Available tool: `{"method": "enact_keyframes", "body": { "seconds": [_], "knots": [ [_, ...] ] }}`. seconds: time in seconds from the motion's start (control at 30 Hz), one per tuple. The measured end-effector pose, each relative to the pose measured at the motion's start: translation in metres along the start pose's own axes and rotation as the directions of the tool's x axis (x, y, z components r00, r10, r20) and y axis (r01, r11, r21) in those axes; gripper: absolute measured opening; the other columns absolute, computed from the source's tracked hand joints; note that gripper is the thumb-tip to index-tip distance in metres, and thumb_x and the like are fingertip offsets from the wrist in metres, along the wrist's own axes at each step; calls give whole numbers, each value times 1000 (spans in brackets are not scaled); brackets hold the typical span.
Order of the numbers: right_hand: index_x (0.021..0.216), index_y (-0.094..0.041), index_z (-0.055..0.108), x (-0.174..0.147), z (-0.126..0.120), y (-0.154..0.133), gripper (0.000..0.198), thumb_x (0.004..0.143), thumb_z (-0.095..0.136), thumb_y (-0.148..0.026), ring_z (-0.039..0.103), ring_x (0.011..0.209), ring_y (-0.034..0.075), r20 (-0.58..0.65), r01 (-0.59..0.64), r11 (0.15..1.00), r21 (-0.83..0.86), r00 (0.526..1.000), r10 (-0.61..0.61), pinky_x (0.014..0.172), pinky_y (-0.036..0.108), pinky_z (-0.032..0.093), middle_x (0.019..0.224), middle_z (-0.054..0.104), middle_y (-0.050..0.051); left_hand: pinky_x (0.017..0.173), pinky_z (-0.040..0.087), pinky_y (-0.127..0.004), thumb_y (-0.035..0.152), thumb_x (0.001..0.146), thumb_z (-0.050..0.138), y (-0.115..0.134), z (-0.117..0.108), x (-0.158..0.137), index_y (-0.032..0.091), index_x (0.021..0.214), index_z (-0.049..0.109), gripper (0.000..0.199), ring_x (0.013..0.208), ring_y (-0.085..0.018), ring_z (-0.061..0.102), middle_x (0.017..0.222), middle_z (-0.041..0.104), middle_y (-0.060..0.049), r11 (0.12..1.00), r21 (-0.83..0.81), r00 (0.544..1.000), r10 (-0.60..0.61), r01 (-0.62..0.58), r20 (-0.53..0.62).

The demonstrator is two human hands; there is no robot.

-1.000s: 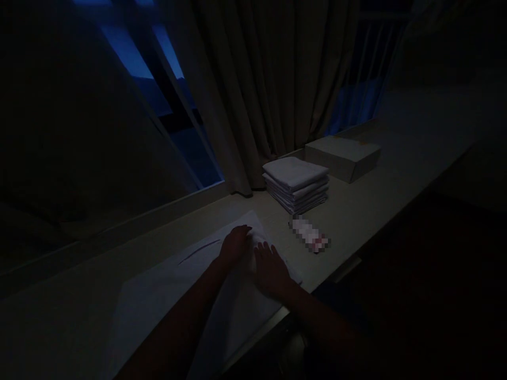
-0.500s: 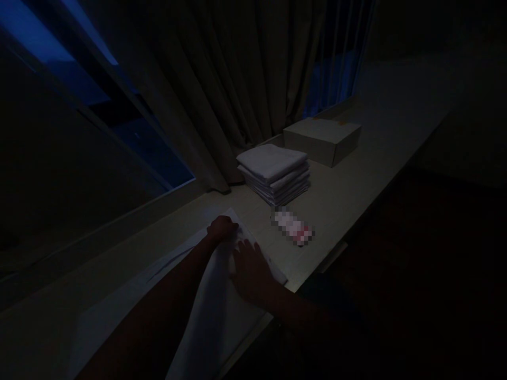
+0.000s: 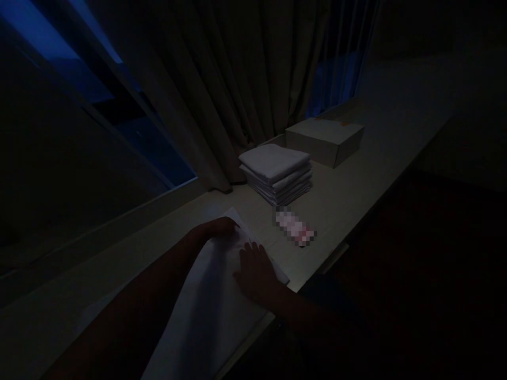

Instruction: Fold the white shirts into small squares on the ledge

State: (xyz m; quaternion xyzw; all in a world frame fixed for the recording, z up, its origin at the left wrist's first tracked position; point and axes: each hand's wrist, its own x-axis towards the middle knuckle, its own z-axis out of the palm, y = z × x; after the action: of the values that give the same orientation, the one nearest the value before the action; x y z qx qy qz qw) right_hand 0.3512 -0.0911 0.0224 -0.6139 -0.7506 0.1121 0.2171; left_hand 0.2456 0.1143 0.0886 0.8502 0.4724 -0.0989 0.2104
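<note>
A white cloth point(image 3: 214, 295) lies along the pale counter, with a fold of it turned over toward the near edge. My left hand point(image 3: 225, 227) is closed on the cloth near its far end, the fingertips partly hidden. Close beside it, my right hand point(image 3: 256, 272) rests flat on the cloth with its fingers stretched out. Beyond both hands stands a stack of folded white cloths point(image 3: 275, 163). Between that stack and my right hand lies a small blurred-out white and pink item point(image 3: 295, 227). The scene is very dark.
A pale closed box point(image 3: 325, 140) sits behind the stack on the long counter point(image 3: 356, 184). A heavy curtain point(image 3: 237, 95) hangs along the left, beside dark windows point(image 3: 150, 148). The counter's front edge drops off to a dark floor at the right.
My left hand and forearm have shifted left, drawing the cloth's fold over more of the layer beneath. My right hand stays flat in nearly the same place.
</note>
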Motion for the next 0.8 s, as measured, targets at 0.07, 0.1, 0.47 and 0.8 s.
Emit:
{"method": "enact_keyframes", "body": {
  "seconds": [0.07, 0.1, 0.47, 0.8],
  "knots": [
    [142, -5, 39, 0, 0, 0, 64, 95, 43, -49, 22, 141, 34, 1, 4, 1000, -2, 1000, -4, 116, 52, 13, 151, 31, 21, 60, 46, -22, 26, 71, 60, 0, 0, -4, 20, 112, 67, 42, 61, -12, 60, 68, 67, 2, 999, -39, 998, -1, 4, 69],
    [141, -5, 40, 0, 0, 0, 64, 95, 42, -49, 22, 142, 34, -3, 6, 1000, -4, 1000, -6, 116, 52, 13, 151, 31, 21, 59, 45, -21, 24, 68, 60, 1, 1, -6, 22, 118, 65, 50, 61, -12, 60, 67, 67, 4, 998, -58, 996, -4, 9, 93],
    [143, -5, 36, 0, 3, -2, 63, 96, 39, -47, 22, 141, 34, 8, -3, 1000, -20, 1000, 3, 116, 53, 13, 153, 26, 20, 63, 47, -24, 33, 66, 59, 3, 5, -13, 15, 91, 71, 32, 72, -16, 63, 78, 70, -3, 974, -203, 995, -97, 96, 6],
    [146, -13, 32, -4, 2, -3, 59, 97, 38, -45, 26, 140, 32, -19, -15, 1000, -27, 1000, 15, 114, 54, 16, 154, 25, 16, 71, 46, -28, 38, 78, 53, -1, 25, -19, 17, 98, 64, 31, 81, -19, 64, 89, 70, -6, 995, -58, 981, -91, 83, -170]
  ]
}}
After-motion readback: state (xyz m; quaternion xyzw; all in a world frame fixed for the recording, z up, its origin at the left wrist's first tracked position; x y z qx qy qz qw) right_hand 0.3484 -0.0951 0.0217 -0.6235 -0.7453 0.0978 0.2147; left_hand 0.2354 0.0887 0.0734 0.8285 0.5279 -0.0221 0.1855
